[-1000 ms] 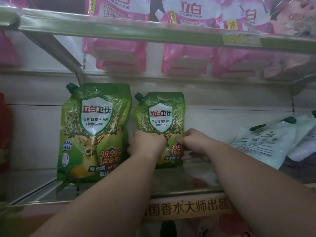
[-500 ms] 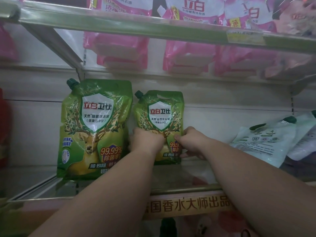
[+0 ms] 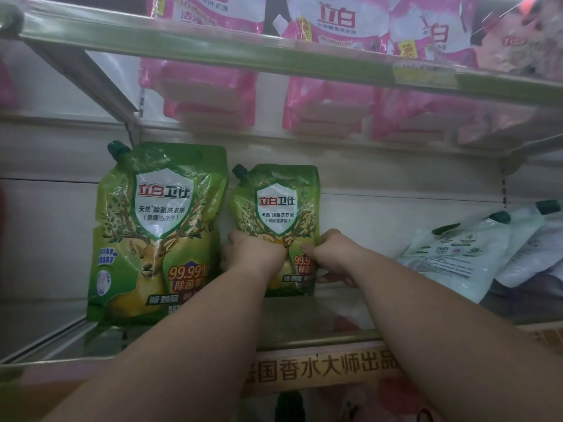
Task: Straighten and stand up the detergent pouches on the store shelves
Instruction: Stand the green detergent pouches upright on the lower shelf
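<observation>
Obs., middle shelf. The person is reaching in with both arms and working on the smaller green pouch, which is standing toward the back of the shelf, just beside the larger green pouch on its left.

Hands: the left hand is curling round the pouch's lower left edge; the right hand is gripping the lower right edge, thumb on the front face and fingers wrapping behind. Both are holding the pouch at about its lower third.

Step in hand, as I judge it: seating and squaring this pouch so it is facing out and standing on its base.

Orientation: the long axis is running near vertical, the base on the shelf, the spout cap pointing up and to the left at the top corner. The printed face is looking out toward the aisle. The top seems to be leaning back a little toward the rear wall; I cannot tell whether it is touching.

Next move, judged: letting go gently and checking that the soft pouch is standing unaided, since it may slump. After that, the pale pouches at the right are lying tilted on one another, caps up and to the right, and are calling for standing up.

Pink pouches are filling the upper shelf.
</observation>
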Motion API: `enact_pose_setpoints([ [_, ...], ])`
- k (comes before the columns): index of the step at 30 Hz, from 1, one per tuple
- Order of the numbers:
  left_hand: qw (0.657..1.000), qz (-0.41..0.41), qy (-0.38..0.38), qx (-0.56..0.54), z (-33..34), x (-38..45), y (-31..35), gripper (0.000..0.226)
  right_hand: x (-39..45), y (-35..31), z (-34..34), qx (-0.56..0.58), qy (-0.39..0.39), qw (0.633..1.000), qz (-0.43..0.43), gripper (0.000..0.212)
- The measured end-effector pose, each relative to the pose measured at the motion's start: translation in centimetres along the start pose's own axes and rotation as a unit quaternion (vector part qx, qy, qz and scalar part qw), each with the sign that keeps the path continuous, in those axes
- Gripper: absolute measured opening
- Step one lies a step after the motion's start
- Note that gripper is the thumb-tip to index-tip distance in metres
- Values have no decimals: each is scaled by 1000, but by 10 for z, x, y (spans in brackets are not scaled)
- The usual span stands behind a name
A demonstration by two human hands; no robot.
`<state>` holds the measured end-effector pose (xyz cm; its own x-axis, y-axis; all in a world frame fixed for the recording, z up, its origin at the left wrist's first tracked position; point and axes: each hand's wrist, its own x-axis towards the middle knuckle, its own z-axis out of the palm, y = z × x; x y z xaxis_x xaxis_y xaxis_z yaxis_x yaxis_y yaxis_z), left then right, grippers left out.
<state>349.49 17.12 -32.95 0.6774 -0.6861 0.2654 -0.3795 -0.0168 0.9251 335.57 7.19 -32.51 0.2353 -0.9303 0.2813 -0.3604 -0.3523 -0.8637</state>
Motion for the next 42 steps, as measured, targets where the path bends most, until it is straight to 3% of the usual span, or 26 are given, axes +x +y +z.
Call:
enact_pose_setpoints([
  [7, 1000, -4, 8, 29, 3, -2, 2, 89, -6, 0, -6, -44, 4, 999, -10, 44],
  [11, 999, -17, 2, 29, 3, -7, 5, 90, -7, -5, -13, -123, 30, 991, -33, 62],
  [15, 998, -42, -10, -51, 0, -19, 16, 97, -15, -11, -15, -232, 32, 972, -14, 87],
  [22, 996, -44, -2, -83, -4, -33, 22, 97, -33, -18, -12, -209, 34, 976, -40, 85],
  [27, 1000, 12, -6, -25, -18, -66, 28, 101, -53, -18, -22, -204, 47, 977, -48, 87],
  [33, 987, 148, -32, 61, -12, -92, 31, 97, -85, -32, -62, -204, 74, 974, -67, 87],
  [35, 981, 176, -61, 58, -9, -101, 38, 98, -91, -36, -79, -207, 80, 972, -71, 83],
  [38, 973, 206, -92, 45, 0, -116, 50, 98, -102, -34, -101, -205, 112, 970, -62, 60],
  [42, 969, 221, -105, 18, 9, -130, 65, 97, -118, -33, -116, -184, 132, 973, -53, 61],
])
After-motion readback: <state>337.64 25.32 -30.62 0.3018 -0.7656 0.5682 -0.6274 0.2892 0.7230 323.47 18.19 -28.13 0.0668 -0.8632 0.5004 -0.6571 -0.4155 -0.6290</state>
